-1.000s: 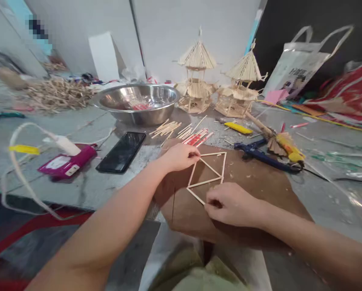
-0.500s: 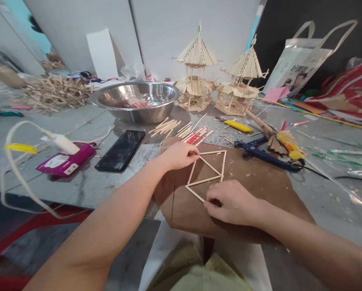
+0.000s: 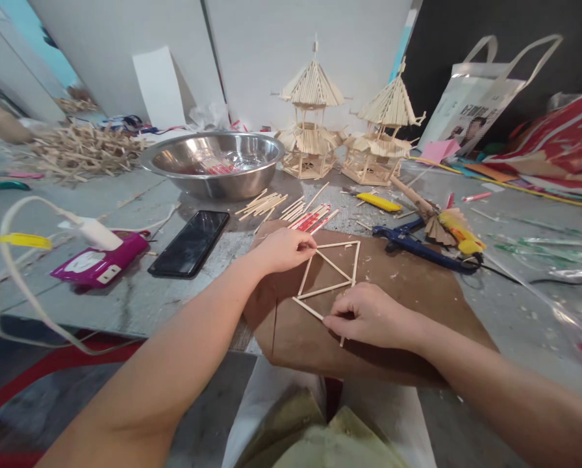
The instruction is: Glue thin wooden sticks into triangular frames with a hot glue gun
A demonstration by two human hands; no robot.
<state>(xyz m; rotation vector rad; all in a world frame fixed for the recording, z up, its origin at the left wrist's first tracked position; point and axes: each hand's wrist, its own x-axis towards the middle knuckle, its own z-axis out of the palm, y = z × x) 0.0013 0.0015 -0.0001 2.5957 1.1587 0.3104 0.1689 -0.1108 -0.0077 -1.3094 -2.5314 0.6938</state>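
Observation:
A flat frame of thin wooden sticks (image 3: 330, 273), shaped as joined triangles, lies on a brown board (image 3: 408, 305). My left hand (image 3: 284, 249) pinches the frame's upper left corner, fingers closed. At the frame's lower end, my right hand (image 3: 369, 315) is closed on a loose stick that pokes out below its fingers.
A steel bowl (image 3: 213, 162), a black phone (image 3: 189, 242), a pink pack (image 3: 99, 263) with a white cable and loose sticks (image 3: 264, 205) lie to the left. Two stick pavilions (image 3: 313, 120) stand behind. A blue glue gun (image 3: 420, 244) and bags sit right.
My right hand has shifted slightly up and left along the frame's lower end, and a stick now shows beneath it. The left hand stays on the corner.

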